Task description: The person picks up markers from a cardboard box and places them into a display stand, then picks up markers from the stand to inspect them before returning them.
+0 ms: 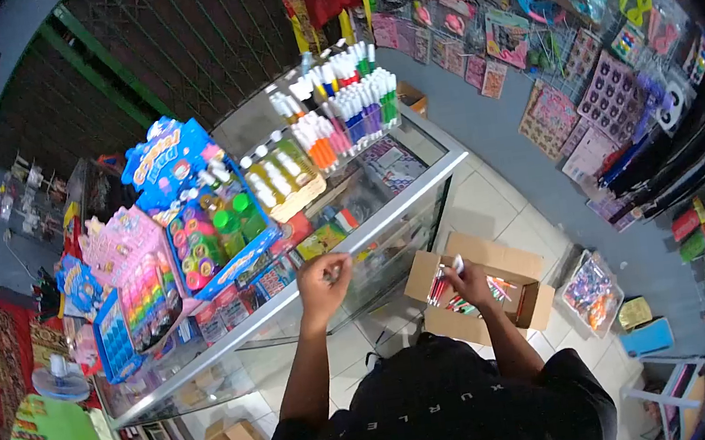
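My left hand (324,287) is raised beside the front metal edge of the glass display case (395,208). Its fingers are curled into a pinch, and anything between them is too small to name. Over an open cardboard box (539,307) on the floor, my right hand (469,285) is closed around a small white object (458,263), seemingly a white marker end. Inside the box lie several slim coloured pens or pencils (499,288). Upright white markers with coloured ends (366,110) stand grouped on the case top.
Bottles (282,171) and a blue toy display box (232,273) share the case top. A clear tub of colourful small items (592,297) sits right of the carton. Hanging packaged goods (549,115) line the right wall. A folding metal gate (176,49) stands behind.
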